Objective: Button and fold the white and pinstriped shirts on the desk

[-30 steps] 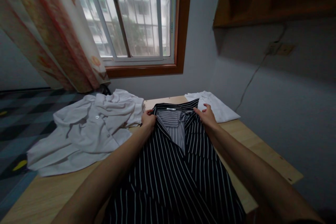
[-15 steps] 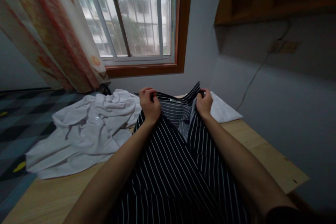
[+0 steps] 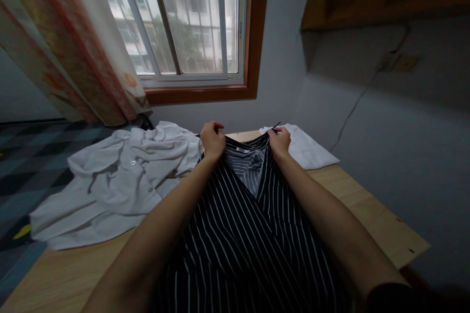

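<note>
A black garment with thin white stripes (image 3: 235,215), a V-necked top or dress, stretches from the middle of the table toward me. My left hand (image 3: 213,141) pinches it at the left shoulder, and my right hand (image 3: 279,141) pinches the right shoulder. Between the hands the neckline lies open, showing the paler inside of the back and a small white label. The lower end runs out of view at the bottom. To the left lies a rumpled white buttoned shirt (image 3: 121,176). Beyond my right hand rests a folded white cloth (image 3: 312,149).
The light wooden table (image 3: 367,210) ends at a corner on the right. A window (image 3: 194,24) and a flowered curtain (image 3: 73,44) are behind it. A wooden shelf (image 3: 385,14) hangs on the right wall above a cable (image 3: 352,107). Checked fabric (image 3: 22,171) lies at far left.
The raised collar edge has come down and the neckline lies flatter and more open. My right hand has shifted slightly left, and my left hand slightly to the right.
</note>
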`<state>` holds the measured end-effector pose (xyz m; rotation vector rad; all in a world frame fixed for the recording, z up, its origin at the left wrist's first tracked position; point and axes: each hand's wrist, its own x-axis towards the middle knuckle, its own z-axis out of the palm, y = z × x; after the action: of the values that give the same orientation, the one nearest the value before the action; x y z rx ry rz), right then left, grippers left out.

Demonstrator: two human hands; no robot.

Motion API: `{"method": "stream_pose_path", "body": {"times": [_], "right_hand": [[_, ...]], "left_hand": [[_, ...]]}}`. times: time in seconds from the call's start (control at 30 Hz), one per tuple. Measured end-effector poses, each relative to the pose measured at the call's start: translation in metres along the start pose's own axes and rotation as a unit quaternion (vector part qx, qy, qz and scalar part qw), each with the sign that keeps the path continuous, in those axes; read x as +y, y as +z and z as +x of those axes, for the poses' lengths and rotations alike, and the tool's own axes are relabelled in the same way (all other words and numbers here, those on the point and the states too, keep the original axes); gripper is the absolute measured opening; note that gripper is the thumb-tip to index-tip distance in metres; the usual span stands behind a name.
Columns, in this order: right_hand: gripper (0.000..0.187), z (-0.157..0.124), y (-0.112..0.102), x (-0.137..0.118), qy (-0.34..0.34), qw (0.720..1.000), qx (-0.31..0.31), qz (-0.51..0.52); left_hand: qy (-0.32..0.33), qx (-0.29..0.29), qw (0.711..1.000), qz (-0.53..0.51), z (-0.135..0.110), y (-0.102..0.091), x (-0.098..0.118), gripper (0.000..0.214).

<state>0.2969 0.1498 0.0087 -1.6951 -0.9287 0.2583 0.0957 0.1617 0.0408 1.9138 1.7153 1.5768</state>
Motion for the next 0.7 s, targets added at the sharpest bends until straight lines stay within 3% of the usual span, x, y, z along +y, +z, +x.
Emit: {"method": "stream_pose_path", "body": {"times": [0.07,0.13,0.23,0.3,0.43,0.53,0.7], "right_hand": [[0.027,-0.008,0.013,-0.005,-0.004,0.999,-0.002,0.034],[0.025,-0.025,0.027,0.002,-0.009,0.999,-0.031,0.028],[0.027,-0.053,0.044,0.028,0.005,0.996,-0.092,0.009],[0.03,-0.063,0.05,0.046,0.006,0.992,-0.125,0.025],[0.031,-0.066,0.052,0.065,-0.041,0.98,-0.177,0.081],[0.027,-0.066,0.051,0.065,-0.052,0.974,-0.195,0.103],[0.025,-0.069,0.048,0.061,-0.063,0.973,-0.192,0.107]], "left_hand": [[0.04,-0.024,0.998,-0.029,-0.009,0.008,0.009,0.018],[0.066,-0.098,0.992,-0.051,-0.029,0.021,0.003,0.022],[0.048,-0.23,0.966,-0.104,-0.064,0.039,-0.028,0.049],[0.039,-0.262,0.953,-0.145,-0.078,0.043,-0.052,0.064],[0.04,-0.211,0.971,-0.104,-0.082,0.033,-0.073,0.059],[0.05,-0.156,0.986,0.027,-0.081,0.024,-0.067,0.046],[0.066,-0.141,0.969,0.191,-0.084,0.02,-0.06,0.044]]}}
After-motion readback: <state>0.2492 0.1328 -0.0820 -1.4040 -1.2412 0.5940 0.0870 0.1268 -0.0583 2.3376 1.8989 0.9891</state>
